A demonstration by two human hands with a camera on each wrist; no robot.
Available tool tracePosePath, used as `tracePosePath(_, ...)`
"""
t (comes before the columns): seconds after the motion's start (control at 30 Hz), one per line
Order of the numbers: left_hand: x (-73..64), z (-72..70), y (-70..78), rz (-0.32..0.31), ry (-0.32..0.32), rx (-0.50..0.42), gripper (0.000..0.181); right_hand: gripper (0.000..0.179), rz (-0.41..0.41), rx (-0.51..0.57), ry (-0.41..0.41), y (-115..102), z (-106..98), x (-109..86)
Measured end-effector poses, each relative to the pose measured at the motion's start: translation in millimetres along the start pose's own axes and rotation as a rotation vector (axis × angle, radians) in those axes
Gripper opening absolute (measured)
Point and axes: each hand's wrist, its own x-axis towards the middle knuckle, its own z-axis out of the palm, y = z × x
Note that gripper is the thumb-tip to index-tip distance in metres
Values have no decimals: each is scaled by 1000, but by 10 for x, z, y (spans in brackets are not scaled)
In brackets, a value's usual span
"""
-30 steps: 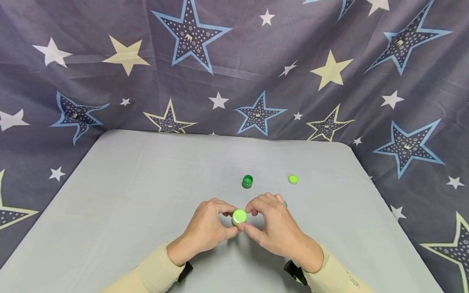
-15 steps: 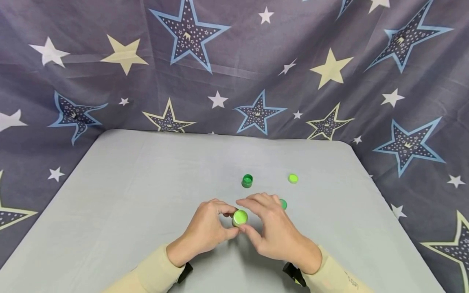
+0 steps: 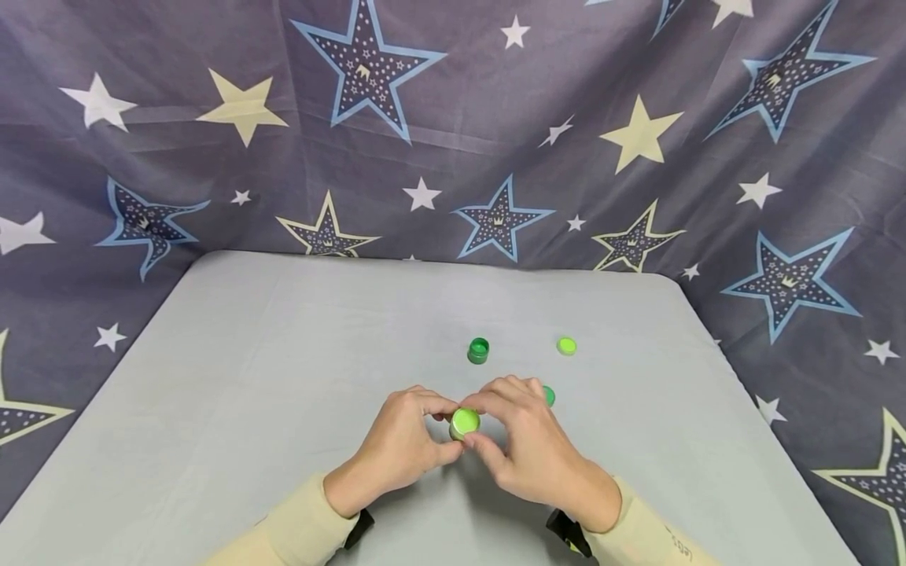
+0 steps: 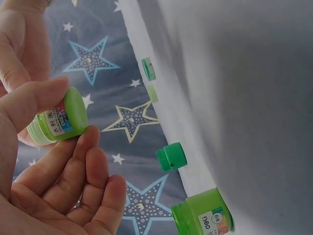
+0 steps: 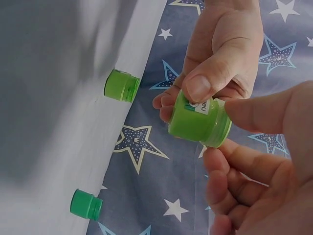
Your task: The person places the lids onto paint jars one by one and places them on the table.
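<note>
In the head view, a small light green paint jar (image 3: 464, 424) with a printed label is held above the table, its pale green top facing up. My left hand (image 3: 400, 434) grips the jar's body between thumb and fingers. From the right, my right hand (image 3: 529, 436) pinches the jar's top rim between thumb and index finger. The right wrist view shows that thumb and finger on opposite sides of the jar's translucent top end (image 5: 218, 129). Its other fingers are loosely bent below.
An uncapped dark green jar (image 3: 478, 351) stands beyond my hands. A light green lid (image 3: 566, 346) and a dark green lid (image 3: 548, 395) lie to the right. Another light green jar (image 4: 204, 213) stands on the table (image 3: 318, 330); star-patterned fabric hangs behind.
My right index finger straightened away from the jar's top, then came back onto its rim. The left hand keeps its hold, and the jar has hardly moved.
</note>
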Motion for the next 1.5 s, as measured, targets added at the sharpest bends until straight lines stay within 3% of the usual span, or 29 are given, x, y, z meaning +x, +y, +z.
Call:
tracePosePath(0.6, -26, 24, -5, -3, 3, -35, 31, 35, 76, -63, 72, 12, 73, -26)
tracePosePath(1.2, -26, 17, -9, 18, -4, -14, 27, 43, 73, -91, 99, 18, 66, -19)
tracePosePath(1.37, -29, 12, -10, 10, -2, -28, 27, 37, 58, -31, 66, 14, 23, -11)
tracePosePath(1.5, -28, 9, -8, 9, -11, -38, 27, 43, 10, 18, 4, 8, 2, -16)
